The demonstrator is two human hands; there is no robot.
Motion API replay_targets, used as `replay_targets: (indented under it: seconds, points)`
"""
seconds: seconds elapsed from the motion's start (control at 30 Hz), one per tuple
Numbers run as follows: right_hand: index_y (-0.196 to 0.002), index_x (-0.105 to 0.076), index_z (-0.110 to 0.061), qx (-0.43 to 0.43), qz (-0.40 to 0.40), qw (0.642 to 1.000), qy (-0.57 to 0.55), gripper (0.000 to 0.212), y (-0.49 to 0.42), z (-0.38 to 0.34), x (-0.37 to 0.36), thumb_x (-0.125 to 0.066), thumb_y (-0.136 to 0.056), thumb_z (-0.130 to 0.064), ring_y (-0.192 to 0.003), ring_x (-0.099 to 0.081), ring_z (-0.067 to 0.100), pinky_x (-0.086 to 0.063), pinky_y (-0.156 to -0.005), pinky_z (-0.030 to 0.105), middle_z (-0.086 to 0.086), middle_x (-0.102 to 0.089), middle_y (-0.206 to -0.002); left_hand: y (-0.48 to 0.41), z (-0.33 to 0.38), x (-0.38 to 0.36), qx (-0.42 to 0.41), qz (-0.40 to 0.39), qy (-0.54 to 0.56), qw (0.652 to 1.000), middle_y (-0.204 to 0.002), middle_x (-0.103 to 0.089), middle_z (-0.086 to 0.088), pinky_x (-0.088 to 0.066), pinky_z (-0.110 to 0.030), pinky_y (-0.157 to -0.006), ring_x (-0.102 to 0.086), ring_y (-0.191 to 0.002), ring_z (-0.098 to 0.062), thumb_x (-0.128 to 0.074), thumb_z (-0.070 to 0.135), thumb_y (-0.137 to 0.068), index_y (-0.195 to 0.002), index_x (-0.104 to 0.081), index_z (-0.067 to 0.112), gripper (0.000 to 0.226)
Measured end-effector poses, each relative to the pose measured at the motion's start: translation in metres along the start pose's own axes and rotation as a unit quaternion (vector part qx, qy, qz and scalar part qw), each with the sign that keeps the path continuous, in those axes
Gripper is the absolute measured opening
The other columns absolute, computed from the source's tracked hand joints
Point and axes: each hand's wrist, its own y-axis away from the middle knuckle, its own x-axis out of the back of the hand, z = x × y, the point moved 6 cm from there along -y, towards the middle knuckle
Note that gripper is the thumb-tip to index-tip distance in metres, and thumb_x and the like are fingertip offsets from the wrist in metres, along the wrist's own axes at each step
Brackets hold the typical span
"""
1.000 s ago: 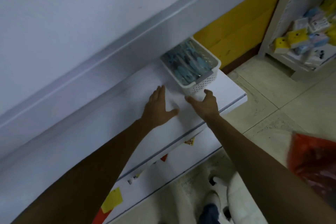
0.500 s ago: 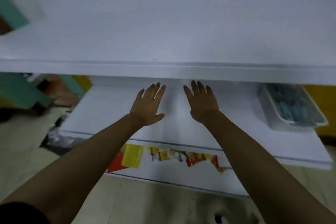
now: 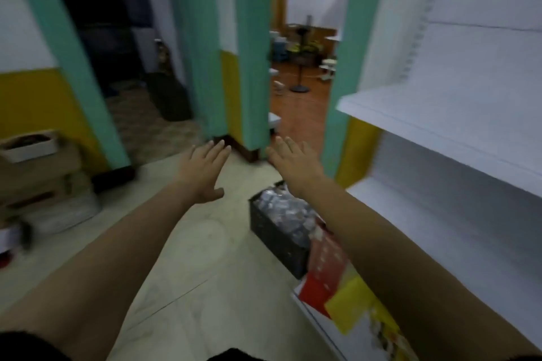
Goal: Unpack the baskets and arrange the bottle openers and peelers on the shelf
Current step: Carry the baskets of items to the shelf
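Observation:
My left hand (image 3: 202, 170) and my right hand (image 3: 294, 163) are both stretched out in front of me in the air, fingers straight, holding nothing. Below my right hand a black basket (image 3: 275, 236) stands on the floor, filled with several clear-wrapped items. The white shelf (image 3: 440, 120) runs along the right, its boards bare in this view. The white basket with the blue tools is out of sight.
Teal pillars (image 3: 252, 53) and a doorway to another room lie ahead. Cardboard boxes (image 3: 44, 173) are stacked at the left wall. Red and yellow packets (image 3: 346, 293) sit on the shelf's lowest board at the right. Pale tiled floor (image 3: 187, 258) stretches between.
My view has swung left, from the shelf board with the white basket to the aisle and doorway. Both hands have lifted off the shelf and now hover open above the floor.

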Motion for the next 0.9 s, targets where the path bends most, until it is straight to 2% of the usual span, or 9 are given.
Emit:
replay_targets:
  seconds: [0.13,0.2,0.27,0.37,0.47,0.57,0.7,0.9]
  points:
    - [-0.150,-0.014,-0.015,0.133,0.034,0.990,0.021,0.081,-0.090,-0.118,0.031,-0.061,-0.085,-0.011,-0.146,-0.011,0.032,-0.019,-0.113,0.050,0.016,-0.006,-0.159,0.051,-0.121,-0.020,0.112,-0.023,-0.013,0.993,-0.160,0.005,-0.002,-0.012,-0.046,-0.116,-0.001,-0.147,-0.022,-0.054,0.057,-0.083,-0.151,0.007,0.017,0.100]
    - [-0.149,-0.017,-0.016,0.233,0.088,0.968,0.011,0.077,-0.156,-0.217,0.062,-0.059,-0.085,-0.009,-0.145,-0.012,0.032,-0.018,-0.114,0.048,0.016,-0.008,-0.159,0.097,-0.211,-0.043,0.204,-0.070,-0.040,0.976,-0.160,0.008,-0.002,-0.011,-0.046,-0.117,0.001,-0.147,-0.022,-0.052,0.056,-0.085,-0.151,0.010,0.018,0.098]
    - [-0.150,-0.015,-0.017,0.248,0.085,0.965,0.008,0.079,-0.182,-0.243,0.074,-0.060,-0.085,-0.011,-0.145,-0.012,0.032,-0.017,-0.114,0.048,0.015,-0.009,-0.158,0.102,-0.244,-0.051,0.199,-0.079,-0.052,0.975,-0.160,0.007,-0.003,-0.012,-0.046,-0.118,0.000,-0.147,-0.023,-0.051,0.054,-0.087,-0.151,0.009,0.018,0.095]
    - [-0.151,-0.012,-0.018,0.267,0.084,0.960,0.015,0.080,-0.205,-0.252,0.080,-0.059,-0.087,-0.014,-0.146,-0.013,0.029,-0.018,-0.115,0.047,0.014,-0.011,-0.158,0.094,-0.259,-0.041,0.176,-0.080,-0.074,0.978,-0.160,-0.001,-0.003,-0.016,-0.045,-0.116,-0.006,-0.147,-0.023,-0.053,0.051,-0.086,-0.151,0.006,0.018,0.094]
    - [-0.152,-0.010,-0.018,0.321,0.129,0.938,0.002,0.080,-0.275,-0.301,0.114,-0.060,-0.089,-0.019,-0.146,-0.012,0.029,-0.018,-0.115,0.046,0.012,-0.010,-0.159,0.093,-0.341,-0.046,0.241,-0.093,-0.096,0.961,-0.159,-0.007,-0.003,-0.020,-0.045,-0.115,-0.012,-0.145,-0.024,-0.051,0.054,-0.087,-0.151,0.002,0.017,0.091]
    - [-0.152,-0.009,-0.017,0.354,0.153,0.922,-0.014,0.079,-0.353,-0.344,0.155,-0.058,-0.091,-0.016,-0.146,-0.011,0.028,-0.018,-0.115,0.046,0.012,-0.008,-0.159,0.080,-0.426,-0.050,0.278,-0.097,-0.053,0.954,-0.159,-0.011,0.000,-0.021,-0.041,-0.113,-0.017,-0.144,-0.023,-0.055,0.060,-0.083,-0.151,-0.003,0.021,0.094]
    - [-0.153,-0.005,-0.017,0.366,0.158,0.914,-0.068,0.083,-0.456,-0.385,0.198,-0.060,-0.090,-0.018,-0.146,-0.014,0.028,-0.023,-0.114,0.045,0.012,-0.010,-0.159,0.054,-0.526,-0.054,0.320,-0.131,-0.025,0.938,-0.155,-0.026,-0.002,-0.035,-0.042,-0.105,-0.035,-0.135,-0.027,-0.063,0.061,-0.076,-0.150,-0.010,0.026,0.098]
    - [-0.152,-0.008,-0.016,0.391,0.178,0.897,-0.104,0.089,-0.569,-0.448,0.233,-0.066,-0.085,-0.031,-0.138,-0.030,0.031,-0.034,-0.107,0.044,0.015,-0.027,-0.152,0.039,-0.643,-0.071,0.380,-0.116,-0.025,0.917,-0.155,-0.028,0.000,-0.030,-0.047,-0.110,-0.030,-0.139,-0.025,-0.059,0.070,-0.074,-0.149,-0.009,0.030,0.099]
